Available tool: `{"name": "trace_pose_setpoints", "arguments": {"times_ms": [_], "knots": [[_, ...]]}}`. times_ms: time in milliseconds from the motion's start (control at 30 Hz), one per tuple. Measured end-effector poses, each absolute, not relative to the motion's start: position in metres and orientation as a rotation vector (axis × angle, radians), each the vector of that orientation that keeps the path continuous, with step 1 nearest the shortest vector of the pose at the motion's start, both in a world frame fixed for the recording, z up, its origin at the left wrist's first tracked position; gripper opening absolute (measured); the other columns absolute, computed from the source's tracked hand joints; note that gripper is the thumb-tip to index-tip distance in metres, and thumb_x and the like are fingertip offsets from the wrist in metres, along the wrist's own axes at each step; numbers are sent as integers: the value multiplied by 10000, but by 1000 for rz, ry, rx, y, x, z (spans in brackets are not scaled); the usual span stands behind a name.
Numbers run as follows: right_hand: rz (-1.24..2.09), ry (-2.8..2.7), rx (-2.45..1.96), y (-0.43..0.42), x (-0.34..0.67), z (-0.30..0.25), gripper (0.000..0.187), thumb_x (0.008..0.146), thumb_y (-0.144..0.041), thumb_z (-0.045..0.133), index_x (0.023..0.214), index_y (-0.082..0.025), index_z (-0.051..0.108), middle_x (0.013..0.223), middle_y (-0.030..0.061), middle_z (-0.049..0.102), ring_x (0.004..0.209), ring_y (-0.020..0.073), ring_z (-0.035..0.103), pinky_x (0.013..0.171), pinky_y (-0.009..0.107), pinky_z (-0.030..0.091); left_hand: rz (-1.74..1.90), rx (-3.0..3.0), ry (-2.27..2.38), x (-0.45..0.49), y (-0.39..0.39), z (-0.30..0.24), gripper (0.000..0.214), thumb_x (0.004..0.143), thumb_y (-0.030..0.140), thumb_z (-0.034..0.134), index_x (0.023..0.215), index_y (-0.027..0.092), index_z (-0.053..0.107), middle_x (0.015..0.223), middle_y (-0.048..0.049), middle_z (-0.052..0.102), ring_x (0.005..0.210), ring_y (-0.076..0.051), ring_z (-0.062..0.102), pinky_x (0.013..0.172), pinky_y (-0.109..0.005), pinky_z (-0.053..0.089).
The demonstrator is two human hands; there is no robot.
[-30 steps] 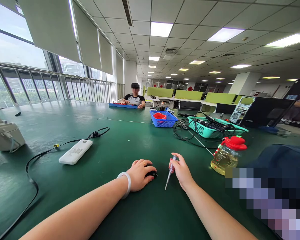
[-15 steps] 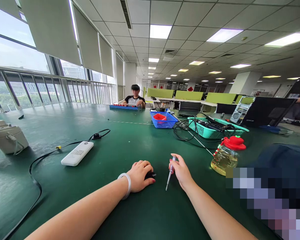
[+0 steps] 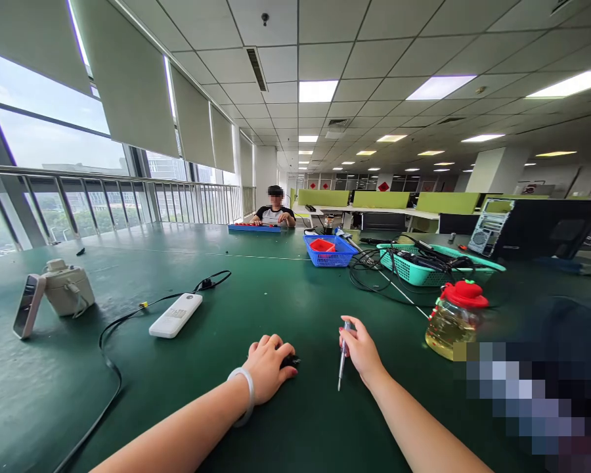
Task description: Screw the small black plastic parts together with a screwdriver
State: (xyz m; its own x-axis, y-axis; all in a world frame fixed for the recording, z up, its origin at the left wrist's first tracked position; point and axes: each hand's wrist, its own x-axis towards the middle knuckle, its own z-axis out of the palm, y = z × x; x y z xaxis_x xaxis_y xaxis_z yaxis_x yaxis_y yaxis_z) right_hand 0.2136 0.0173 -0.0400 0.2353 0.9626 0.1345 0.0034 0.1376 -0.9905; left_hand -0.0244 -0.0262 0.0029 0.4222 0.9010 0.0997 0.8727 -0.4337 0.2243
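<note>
My left hand (image 3: 270, 368), with a pale bangle at its wrist, is closed over a small black object (image 3: 290, 360) on the green tabletop (image 3: 305, 427). Most of that object is hidden under the fingers, so its kind cannot be made out. To the right, my right hand (image 3: 362, 349) grips a screwdriver (image 3: 343, 355) by its clear handle. The screwdriver's metal shaft points down toward the table, apart from the black object.
A white power bank (image 3: 176, 316) and black cable (image 3: 115, 374) lie left, near a propped phone (image 3: 29, 307) and beige bottle (image 3: 69, 288). Right are a red-lidded jar (image 3: 450, 328), blue basket (image 3: 331, 256) and green basket (image 3: 414, 270) of cables. A person (image 3: 274, 211) sits opposite.
The camera view has tilted up and turned left, bringing the phone into view. Both hands keep their holds, and the screwdriver stands a little more upright.
</note>
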Motion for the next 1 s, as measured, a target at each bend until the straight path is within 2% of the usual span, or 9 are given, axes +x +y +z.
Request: {"name": "trace_pose_setpoints", "arguments": {"times_ms": [267, 500, 700, 867, 1000], "knots": [[920, -1098, -1224, 17, 213, -38, 457, 671, -441, 614, 1064, -218, 542, 536, -54, 542, 489, 153, 504, 461, 264, 365, 227, 2353, 1937, -144, -42, 8, 332, 882, 349, 444, 1186, 305, 572, 1321, -62, 514, 1207, -265, 472, 982, -448, 411], [936, -1112, -1221, 14, 212, -34, 450, 685, -427, 610, 1081, -224, 542, 537, -56, 544, 488, 149, 490, 468, 265, 366, 196, 2187, 2305, -236, -28, 8, 424, 883, 436, 346, 1205, 294, 582, 1333, -78, 545, 1213, -306, 514, 957, -480, 426], [931, -1002, -1202, 14, 212, -29, 429, 650, -396, 634, 1036, -213, 584, 517, -51, 525, 504, 145, 479, 497, 261, 338, 360, 2166, 2322, -249, -20, 7, 477, 868, 459, 299, 1210, 254, 562, 1330, -102, 567, 1154, -309, 576, 946, -481, 440], [1004, -895, -1143, 18, 216, -26, 432, 629, -364, 648, 1025, -204, 583, 500, -57, 495, 499, 128, 420, 477, 248, 271, 581, 2201, 2255, -248, -21, 6, 455, 840, 482, 335, 1140, 241, 577, 1192, -84, 654, 1058, -277, 626, 930, -410, 472], [1136, -842, -1040, 20, 221, -25, 444, 612, -326, 680, 1030, -213, 585, 535, -54, 500, 516, 118, 405, 476, 237, 263, 691, 2228, 2211, -249, -24, 7, 477, 831, 499, 362, 1159, 222, 570, 1118, -89, 674, 980, -261, 642, 915, -385, 487]]}}
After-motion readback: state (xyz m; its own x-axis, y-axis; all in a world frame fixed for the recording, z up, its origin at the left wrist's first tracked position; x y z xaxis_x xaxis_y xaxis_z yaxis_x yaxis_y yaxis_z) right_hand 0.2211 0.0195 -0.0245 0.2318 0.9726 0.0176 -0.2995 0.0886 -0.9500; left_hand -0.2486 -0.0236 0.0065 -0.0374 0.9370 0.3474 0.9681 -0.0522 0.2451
